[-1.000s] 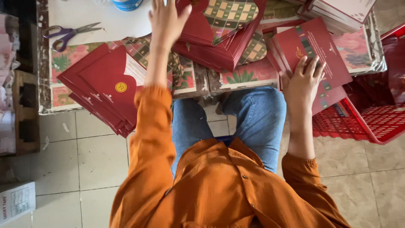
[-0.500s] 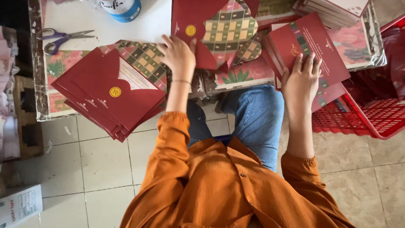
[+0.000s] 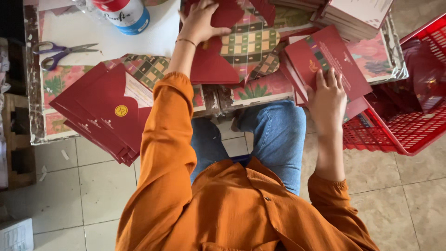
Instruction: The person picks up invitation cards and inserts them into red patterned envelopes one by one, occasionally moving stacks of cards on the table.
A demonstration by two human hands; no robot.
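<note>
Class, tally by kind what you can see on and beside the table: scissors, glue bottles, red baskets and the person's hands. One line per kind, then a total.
Scissors: 1
Glue bottle: 1
Red basket: 1
Hands: 2, left hand and right hand
Total: 5

A pair of purple-handled steel scissors [image 3: 62,50] lies on the white top of the surface [image 3: 139,44], near a white canister with a blue band [image 3: 124,15] at its far edge. A fanned stack of dark red envelopes with round gold seals [image 3: 104,116] overhangs the near edge. A red plastic mesh basket [image 3: 409,116] sits on the pale tiled floor [image 3: 60,186] to the right.
</note>
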